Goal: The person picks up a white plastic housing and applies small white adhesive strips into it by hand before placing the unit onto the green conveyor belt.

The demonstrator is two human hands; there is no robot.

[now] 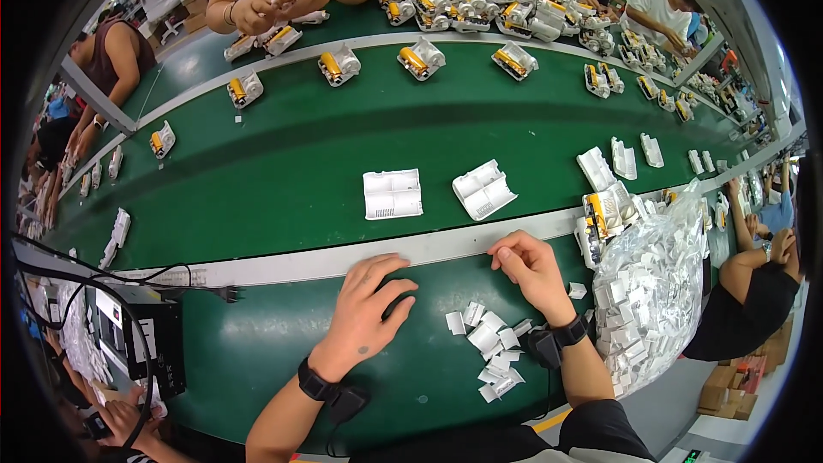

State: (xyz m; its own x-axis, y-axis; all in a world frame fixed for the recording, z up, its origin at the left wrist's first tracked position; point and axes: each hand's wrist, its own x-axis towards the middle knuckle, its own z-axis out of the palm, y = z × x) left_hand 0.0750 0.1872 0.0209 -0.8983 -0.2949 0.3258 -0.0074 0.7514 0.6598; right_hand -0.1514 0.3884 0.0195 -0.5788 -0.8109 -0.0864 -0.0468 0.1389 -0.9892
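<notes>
My left hand (pixel 364 313) lies palm down, fingers spread loosely and pointing forward, forearm angling up from below. My right hand (pixel 530 273) sits beside it, fingers curled inward, thumb tucked, wrist bent, both wrists strapped.

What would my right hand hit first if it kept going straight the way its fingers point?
Likely the grey strip edging the belt, just ahead of the right hand; beyond it, the open white plastic casing, though depth is unclear.
</notes>
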